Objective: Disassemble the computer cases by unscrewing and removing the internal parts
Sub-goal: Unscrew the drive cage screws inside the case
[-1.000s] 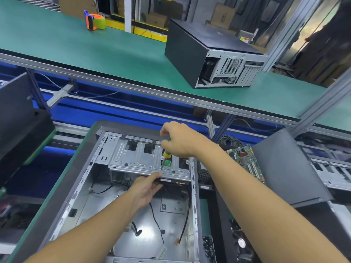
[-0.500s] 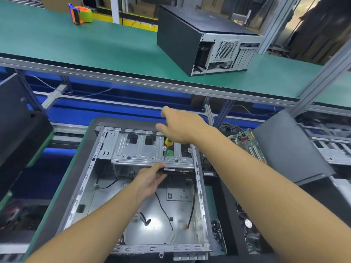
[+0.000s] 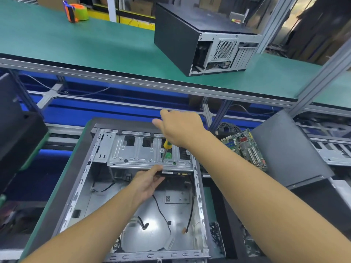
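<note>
An open, mostly stripped computer case [image 3: 79, 188] lies on its side in front of me. A grey metal drive cage [image 3: 136, 152] spans its far end. My right hand [image 3: 180, 128] holds a yellow-and-green screwdriver [image 3: 166, 149] upright, with its tip on the cage's top plate near the front edge. My left hand [image 3: 148, 182] reaches under the cage's front lip, and its fingers touch a dark flat drive [image 3: 176, 173] that sticks out below. Loose black cables [image 3: 161, 211] lie on the case floor.
A second, closed black case [image 3: 182, 37] sits on the green conveyor [image 3: 76, 46] beyond. An orange-and-green tape dispenser [image 3: 77, 11] stands at the belt's far left. A green motherboard [image 3: 245, 147] and a black side panel [image 3: 284, 149] lie to the right. A black box [image 3: 17, 133] sits at left.
My view has tilted down, so more of the case floor shows. My right hand's fingers have loosened and spread on the screwdriver handle. The left hand stays under the cage lip.
</note>
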Demonstrator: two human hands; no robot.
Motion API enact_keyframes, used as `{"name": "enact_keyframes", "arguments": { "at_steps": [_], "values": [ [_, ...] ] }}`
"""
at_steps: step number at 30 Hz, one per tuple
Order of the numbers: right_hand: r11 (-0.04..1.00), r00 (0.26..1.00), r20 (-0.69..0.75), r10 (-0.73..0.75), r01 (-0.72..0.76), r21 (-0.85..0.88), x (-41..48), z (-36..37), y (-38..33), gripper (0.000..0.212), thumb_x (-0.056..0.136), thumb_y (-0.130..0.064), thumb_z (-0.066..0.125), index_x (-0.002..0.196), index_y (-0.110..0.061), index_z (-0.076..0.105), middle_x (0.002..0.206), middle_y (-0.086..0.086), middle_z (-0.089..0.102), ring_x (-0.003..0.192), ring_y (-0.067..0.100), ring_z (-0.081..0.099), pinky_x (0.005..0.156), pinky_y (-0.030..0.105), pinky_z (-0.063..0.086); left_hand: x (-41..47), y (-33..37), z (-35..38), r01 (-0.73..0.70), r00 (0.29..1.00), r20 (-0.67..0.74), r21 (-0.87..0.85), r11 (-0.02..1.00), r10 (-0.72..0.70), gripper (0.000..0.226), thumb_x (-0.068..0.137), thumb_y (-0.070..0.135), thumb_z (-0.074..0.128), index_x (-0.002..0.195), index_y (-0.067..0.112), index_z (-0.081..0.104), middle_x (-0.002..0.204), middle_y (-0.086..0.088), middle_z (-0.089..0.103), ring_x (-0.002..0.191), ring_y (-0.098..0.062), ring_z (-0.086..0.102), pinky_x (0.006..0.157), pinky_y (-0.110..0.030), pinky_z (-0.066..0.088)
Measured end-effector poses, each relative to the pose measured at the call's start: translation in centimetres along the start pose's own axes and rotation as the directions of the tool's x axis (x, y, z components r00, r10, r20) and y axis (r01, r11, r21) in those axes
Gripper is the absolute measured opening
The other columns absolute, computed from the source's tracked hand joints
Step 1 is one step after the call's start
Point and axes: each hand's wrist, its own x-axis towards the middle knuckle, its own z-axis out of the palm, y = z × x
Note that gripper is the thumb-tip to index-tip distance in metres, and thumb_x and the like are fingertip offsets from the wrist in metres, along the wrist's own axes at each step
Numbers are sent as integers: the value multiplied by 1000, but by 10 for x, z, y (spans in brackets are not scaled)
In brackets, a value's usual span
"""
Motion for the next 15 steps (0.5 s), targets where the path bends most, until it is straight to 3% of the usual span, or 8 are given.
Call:
{"name": "enact_keyframes", "arguments": {
  "at_steps": [2, 3, 6, 8, 10, 12, 13, 15],
  "values": [
    [999, 997, -73, -1, -3, -49, 1, 3, -1, 13, 108, -24, 34, 111, -16, 44, 86, 4, 55, 71, 31, 50, 52, 34, 23, 0, -1, 0, -1, 1000, 1, 0, 1000, 1, 17, 84, 3, 75, 96, -4, 64, 77, -11, 76, 68, -16, 74, 83, -34, 58],
    [1000, 999, -46, -10, 10, 2, 2, 3, 1, 11, 105, -17, 37, 112, -16, 44, 90, 5, 56, 75, 32, 52, 54, 34, 27, 0, -1, 0, -1, 1000, 3, -1, 1000, 1, 17, 84, 3, 75, 96, -4, 65, 78, -11, 76, 68, -16, 74, 80, -33, 58],
    [955, 980, 168, -102, 49, 293, 2, -7, 8, 27, 97, -18, 44, 123, -21, 52, 123, 1, 53, 109, 28, 48, 82, 43, 45, -1, -1, 1, 2, 1000, -9, -5, 1000, -2, 19, 84, 3, 76, 97, -4, 64, 80, -12, 76, 74, -19, 73, 78, -32, 58],
    [926, 963, 238, -128, 30, 376, -1, -11, 10, 28, 94, -20, 48, 121, -23, 53, 128, -1, 50, 114, 25, 45, 91, 46, 46, -1, -1, 1, 2, 1000, -18, -11, 1000, -2, 21, 83, 2, 76, 99, -3, 63, 77, -11, 75, 77, -20, 71, 79, -33, 58],
    [952, 977, 206, -48, -18, 307, -2, -8, 7, 21, 97, -35, 43, 112, -23, 51, 119, 0, 53, 103, 27, 52, 82, 43, 44, -1, -1, 1, 0, 1000, -20, -19, 1000, -1, 22, 83, 1, 76, 100, -4, 62, 77, -11, 75, 81, -22, 69, 80, -33, 58],
    [996, 996, 78, 47, -53, 71, -3, -2, 5, 28, 103, -44, 33, 103, -19, 44, 103, 1, 56, 88, 31, 55, 66, 37, 37, -2, -1, 2, -6, 1000, -22, -17, 1000, 5, 20, 84, 1, 75, 99, -4, 62, 77, -12, 75, 83, -22, 68, 85, -35, 58],
    [998, 998, 19, 56, -56, -18, -4, 1, 4, 26, 106, -41, 31, 101, -18, 41, 97, 3, 57, 82, 32, 55, 60, 35, 33, -2, -1, 3, -8, 1000, -23, -13, 1000, 8, 18, 85, 1, 74, 98, -4, 62, 76, -11, 75, 83, -23, 68, 88, -37, 57],
    [998, 998, -25, 55, -55, 10, -5, 4, 3, 12, 107, -26, 36, 104, -15, 42, 93, 4, 54, 81, 33, 54, 60, 36, 35, -3, -2, 4, -12, 1000, -23, -4, 1000, 11, 15, 85, 0, 73, 95, -4, 63, 78, -13, 74, 84, -23, 67, 94, -39, 55]
  ]
}}
